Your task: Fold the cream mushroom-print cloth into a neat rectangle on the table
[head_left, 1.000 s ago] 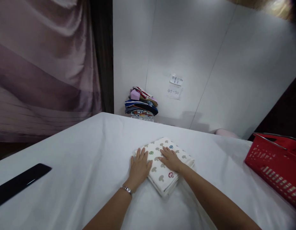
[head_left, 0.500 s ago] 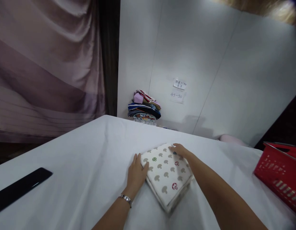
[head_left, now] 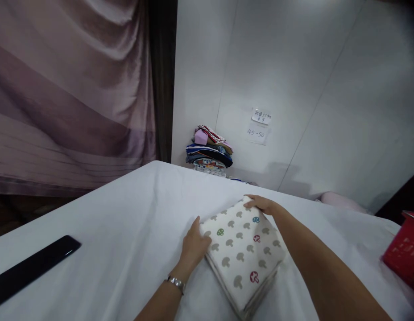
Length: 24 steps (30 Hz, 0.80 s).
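Observation:
A folded white cloth [head_left: 242, 252] printed with grey mushrooms and a few green, blue and red ones is between my two hands, over the white-covered table [head_left: 126, 232]. Its layers show along the near edges. My left hand [head_left: 194, 243] grips the left corner, thumb on top and the other fingers at the side. At the far corner, my right hand [head_left: 260, 203] pinches the edge, its fingertips partly hidden. A metal bracelet [head_left: 175, 283] circles my left wrist.
A long black glossy object [head_left: 36, 267] lies on the table at left. A stack of folded fabrics [head_left: 209, 151] stands beyond the far edge by the wall. A red basket [head_left: 404, 249] sits at the right, and a pink bundle [head_left: 341, 200] lies behind the table.
The cloth has come nearer and looks larger, with both hands still at its corners. My left fingers have closed round its corner. The view has swung slightly left.

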Motion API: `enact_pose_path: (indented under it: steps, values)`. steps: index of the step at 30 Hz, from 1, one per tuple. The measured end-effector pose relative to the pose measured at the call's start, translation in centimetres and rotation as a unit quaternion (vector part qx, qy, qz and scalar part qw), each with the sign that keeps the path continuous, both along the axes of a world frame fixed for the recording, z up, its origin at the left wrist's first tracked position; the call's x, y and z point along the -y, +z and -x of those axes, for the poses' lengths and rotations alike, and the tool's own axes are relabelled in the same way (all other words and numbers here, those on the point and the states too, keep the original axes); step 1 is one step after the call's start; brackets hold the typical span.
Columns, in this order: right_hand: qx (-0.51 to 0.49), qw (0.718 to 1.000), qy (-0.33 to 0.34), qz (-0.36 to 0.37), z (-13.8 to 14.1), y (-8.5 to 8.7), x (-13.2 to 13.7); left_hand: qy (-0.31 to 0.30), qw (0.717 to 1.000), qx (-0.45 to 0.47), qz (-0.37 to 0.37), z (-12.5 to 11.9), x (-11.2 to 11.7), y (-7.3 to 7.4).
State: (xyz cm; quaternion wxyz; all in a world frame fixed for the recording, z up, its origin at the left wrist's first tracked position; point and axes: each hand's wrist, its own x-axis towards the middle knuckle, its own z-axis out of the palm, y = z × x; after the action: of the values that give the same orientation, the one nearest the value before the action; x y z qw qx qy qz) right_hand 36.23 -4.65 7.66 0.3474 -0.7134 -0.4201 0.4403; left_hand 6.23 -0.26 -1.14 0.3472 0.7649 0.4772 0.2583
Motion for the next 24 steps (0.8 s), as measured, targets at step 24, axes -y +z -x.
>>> enact_pose_path:
  steps: [24]
  values:
    - [0.206, 0.94, -0.006, -0.272, 3.3, 16.3, 5.3, -0.104, 0.96, 0.143, -0.217, 1.5, -6.1, 18.6]
